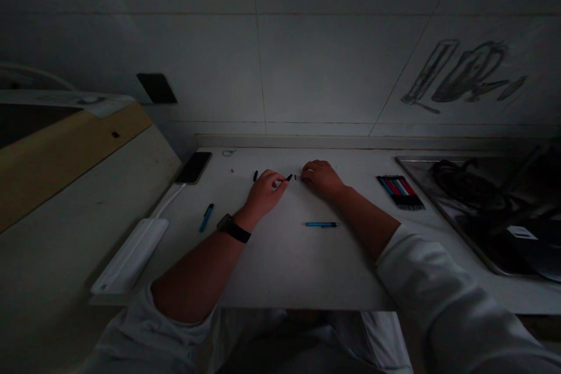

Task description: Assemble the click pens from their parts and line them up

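My left hand (265, 191), with a dark watch on the wrist, rests on the white counter (280, 269) and pinches a small black pen part (288, 177) between its fingertips. My right hand (321, 177) lies curled just to the right of it, fingers closed over something tiny that I cannot make out. Another small black piece (255, 175) lies left of the left hand. A blue pen (321, 224) lies on the counter between my forearms. A second blue pen part (206, 217) lies near my left wrist.
A set of red, blue and black pens (400, 190) lies at the right. A dark phone (193, 167) sits at the back left, a white power bank (131, 254) with cable at the left edge. A metal sink (491, 210) holds dark items at the right.
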Demonstrator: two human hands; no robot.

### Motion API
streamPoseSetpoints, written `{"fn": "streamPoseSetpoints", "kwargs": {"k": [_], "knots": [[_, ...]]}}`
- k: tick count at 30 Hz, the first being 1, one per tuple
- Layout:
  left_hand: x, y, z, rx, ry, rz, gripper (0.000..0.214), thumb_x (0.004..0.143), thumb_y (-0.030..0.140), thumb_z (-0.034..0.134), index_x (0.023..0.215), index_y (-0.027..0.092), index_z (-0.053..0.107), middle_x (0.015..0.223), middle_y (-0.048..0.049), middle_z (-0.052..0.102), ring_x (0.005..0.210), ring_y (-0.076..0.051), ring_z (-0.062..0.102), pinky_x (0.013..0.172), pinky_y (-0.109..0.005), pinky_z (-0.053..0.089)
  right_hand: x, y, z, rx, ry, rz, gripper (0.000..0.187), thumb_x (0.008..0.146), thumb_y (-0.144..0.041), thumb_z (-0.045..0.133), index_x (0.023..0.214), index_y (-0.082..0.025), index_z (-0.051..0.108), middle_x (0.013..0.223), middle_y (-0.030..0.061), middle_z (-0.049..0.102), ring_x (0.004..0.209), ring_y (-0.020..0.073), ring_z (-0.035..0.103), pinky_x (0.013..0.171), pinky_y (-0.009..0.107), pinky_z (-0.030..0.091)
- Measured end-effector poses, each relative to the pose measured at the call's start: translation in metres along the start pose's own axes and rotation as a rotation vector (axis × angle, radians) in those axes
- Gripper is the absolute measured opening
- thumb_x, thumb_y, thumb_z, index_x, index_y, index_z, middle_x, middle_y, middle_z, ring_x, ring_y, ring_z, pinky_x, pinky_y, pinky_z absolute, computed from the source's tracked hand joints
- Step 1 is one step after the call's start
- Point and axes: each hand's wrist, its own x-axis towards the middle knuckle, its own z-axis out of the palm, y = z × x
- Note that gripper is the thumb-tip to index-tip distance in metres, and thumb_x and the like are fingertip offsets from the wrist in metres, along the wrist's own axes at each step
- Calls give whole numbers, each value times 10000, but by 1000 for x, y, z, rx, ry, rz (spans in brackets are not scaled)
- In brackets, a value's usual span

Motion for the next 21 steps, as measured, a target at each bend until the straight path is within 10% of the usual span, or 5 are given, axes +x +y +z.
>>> {"fn": "streamPoseSetpoints", "kwargs": {"k": [12,21], "knots": [[-2,2,4,-58,-37,55,152,954,324,648,966,190,721,1030,-58,648,841,-167,625,797,-313,523,-11,-7,-42,476,157,143,164,932,-237,600,1050,-228,714,975,60,740,858,194,679,823,336,509],[-7,6,7,-41,-84,120,112,975,292,642,986,204,710,1044,-47,652,898,-162,645,758,-292,543,-26,-41,-25,1098,260,424,229,858,-443,712,950,-239,663,916,21,698,858,178,663,858,348,531]]}}
